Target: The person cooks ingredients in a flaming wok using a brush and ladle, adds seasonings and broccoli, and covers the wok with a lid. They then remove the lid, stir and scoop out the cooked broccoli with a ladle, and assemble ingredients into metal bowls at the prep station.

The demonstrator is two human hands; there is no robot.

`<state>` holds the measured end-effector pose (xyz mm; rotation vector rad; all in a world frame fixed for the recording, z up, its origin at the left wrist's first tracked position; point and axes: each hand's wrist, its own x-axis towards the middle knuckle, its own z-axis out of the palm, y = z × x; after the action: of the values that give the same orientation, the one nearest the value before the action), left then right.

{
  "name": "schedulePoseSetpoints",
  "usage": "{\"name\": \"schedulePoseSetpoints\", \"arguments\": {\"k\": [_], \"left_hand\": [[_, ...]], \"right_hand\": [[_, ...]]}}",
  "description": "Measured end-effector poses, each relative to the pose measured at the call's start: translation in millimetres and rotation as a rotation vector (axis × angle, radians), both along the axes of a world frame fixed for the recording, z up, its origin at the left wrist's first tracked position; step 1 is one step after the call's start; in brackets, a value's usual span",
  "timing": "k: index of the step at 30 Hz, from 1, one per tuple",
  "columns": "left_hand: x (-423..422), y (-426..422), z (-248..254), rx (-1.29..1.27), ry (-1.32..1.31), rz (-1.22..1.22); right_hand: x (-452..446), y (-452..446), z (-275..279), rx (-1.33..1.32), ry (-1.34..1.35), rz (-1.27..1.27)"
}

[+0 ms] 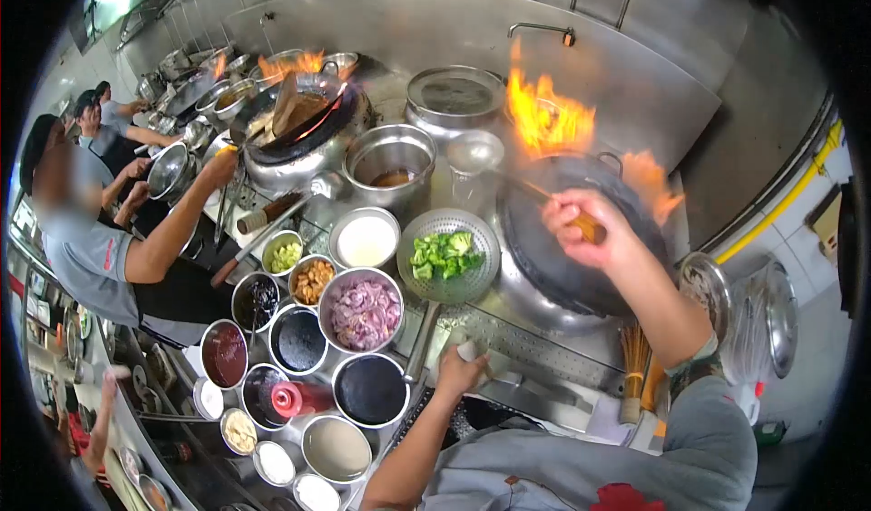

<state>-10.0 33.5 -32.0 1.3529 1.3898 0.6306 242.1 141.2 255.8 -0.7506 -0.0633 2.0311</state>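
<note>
Head: right hand [588, 227] grips round metal ladle [474, 153] by wooden handle [591, 231], left hand [461, 369] a pale knob [468, 350]

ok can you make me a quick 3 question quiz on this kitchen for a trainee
1. What lies in the strainer?
a) onion
b) broccoli
c) noodles

2. True or false: flames rise beside the wok nearest the camera wearer.

3. Fill in: the camera wearer holds the ladle in the ____.

Key: 1. b; 2. true; 3. right hand
</note>
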Motion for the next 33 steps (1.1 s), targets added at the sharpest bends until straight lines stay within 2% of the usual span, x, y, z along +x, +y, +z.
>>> {"name": "schedulePoseSetpoints", "arguments": {"k": [3,7,10,11,14,15,17,19,20,22,23,24,27,30,33], "left_hand": [[-1,-1,-6,0.019,0.032,-0.014],[-2,-4,10,0.049,0.031,0.005],[-2,-4,18,0.032,0.052,0.022],[-2,-4,21,0.012,0.073,0.027],[-4,-3,26,0.006,0.107,0.024],[-5,-4,26,0.011,0.113,0.029],[-4,-5,24,0.036,0.125,0.043],[-3,-7,25,0.075,0.140,0.039],[-1,-6,27,0.101,0.148,0.042],[1,-5,31,0.045,0.175,0.058],[2,-5,34,0.009,0.191,0.069],[4,-4,37,0.001,0.209,0.079],[5,-3,46,-0.005,0.239,0.095],[4,-3,41,-0.008,0.248,0.085],[5,-3,47,-0.024,0.291,0.071]], "right_hand": [[-6,-47,-5,-0.030,-0.154,0.073],[-29,-102,6,0.039,-0.618,0.095],[-30,-121,5,0.151,-0.918,0.236],[-26,-123,0,0.201,-1.078,0.340],[-17,-118,-18,0.406,-1.580,0.321],[-12,-105,-23,0.509,-1.779,0.298],[-6,-51,-15,0.545,-1.901,0.237],[-6,24,-7,0.464,-1.801,0.157],[3,71,-21,0.455,-1.778,0.117],[42,185,-103,0.670,-2.156,-0.007],[34,208,-106,0.623,-2.149,0.010],[26,229,-108,0.576,-2.139,0.029],[30,274,-99,0.288,-1.173,0.122],[39,268,-72,0.122,-0.081,-0.149],[47,224,-41,0.170,0.260,-0.268]]}}
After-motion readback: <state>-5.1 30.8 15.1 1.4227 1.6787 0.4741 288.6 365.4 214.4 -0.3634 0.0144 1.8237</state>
